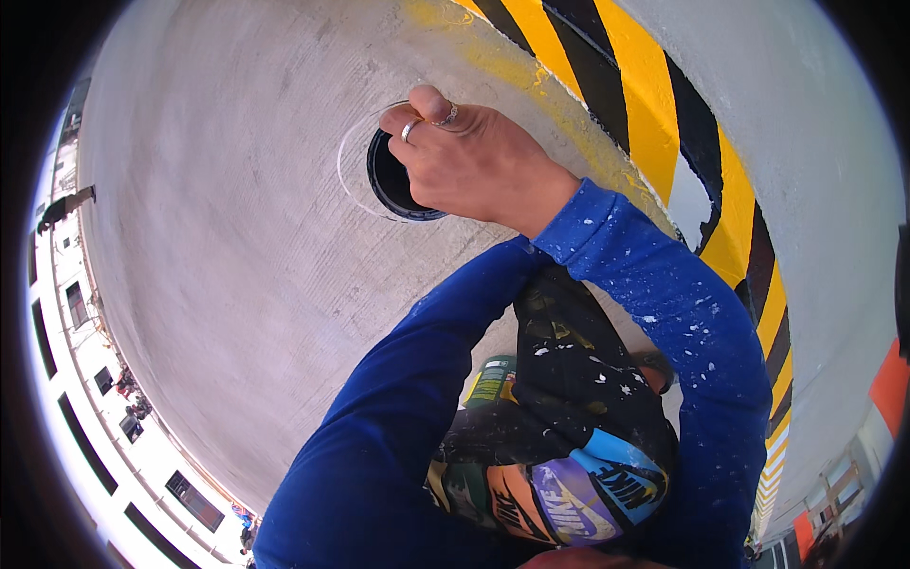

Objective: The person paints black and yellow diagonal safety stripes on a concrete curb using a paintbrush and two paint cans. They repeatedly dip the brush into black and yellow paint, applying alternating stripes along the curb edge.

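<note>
Head view: A person's right hand (474, 161), two rings on its fingers (409, 128), curls over the upper right rim of a round black tin (393, 180) set against a pale grey concrete surface (218, 209). The fingers are bent and bunched together over the tin's edge; whether the thumb pinches the rim from beneath cannot be told, as the hand hides that side. A thin scribed or chalked arc (346, 175) rings the tin on its left, just beside it.

The left hand is out of sight: the left forearm, in a blue paint-flecked sleeve (398, 408), runs up from the lower edge and passes behind the right wrist, so its fingers cannot be judged.

To the right of the hand, a band of yellow and black diagonal stripes (645, 104) sweeps down the concrete, with yellow smears bleeding onto the grey near the wrist. Below the arms lie dark paint-spattered trousers (578, 379) with a multicoloured patterned cuff (559, 493), and a green can (491, 379) peeks out between sleeve and trouser leg. A white building with dark windows (104, 417) curves along the left rim.
</note>
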A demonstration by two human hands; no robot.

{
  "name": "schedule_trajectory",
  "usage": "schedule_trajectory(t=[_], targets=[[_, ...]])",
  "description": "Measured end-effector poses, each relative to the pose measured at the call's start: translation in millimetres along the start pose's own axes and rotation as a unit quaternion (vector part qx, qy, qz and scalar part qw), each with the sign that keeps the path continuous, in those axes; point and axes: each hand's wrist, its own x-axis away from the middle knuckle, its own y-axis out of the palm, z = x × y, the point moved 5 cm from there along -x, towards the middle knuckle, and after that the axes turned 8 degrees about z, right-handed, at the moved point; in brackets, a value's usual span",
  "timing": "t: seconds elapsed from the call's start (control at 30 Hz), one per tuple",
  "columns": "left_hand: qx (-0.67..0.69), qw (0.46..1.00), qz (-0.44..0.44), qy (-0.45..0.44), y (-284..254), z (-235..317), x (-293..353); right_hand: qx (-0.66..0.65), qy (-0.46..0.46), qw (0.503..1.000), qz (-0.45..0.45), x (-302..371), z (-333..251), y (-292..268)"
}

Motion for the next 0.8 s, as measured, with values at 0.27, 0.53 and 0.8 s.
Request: schedule_trajectory(t=[0.27, 0.53, 0.8], targets=[[0.024, 0.997, 0.077, -0.016, 9.5, 3.0, 27.3, -0.009, -0.12, 0.982, -0.145, -3.9, -51.8, 42.3], [0.02, 0.995, 0.096, -0.009, 16.5, 2.5, -20.0, -0.128, 0.164, 0.933, -0.295, 18.9, 22.5, 9.0], [-0.093, 0.992, 0.068, 0.046, 32.8, 8.6, -16.0, -0.304, 0.39, 0.793, -0.356, 80.3, 41.0, 16.3]])
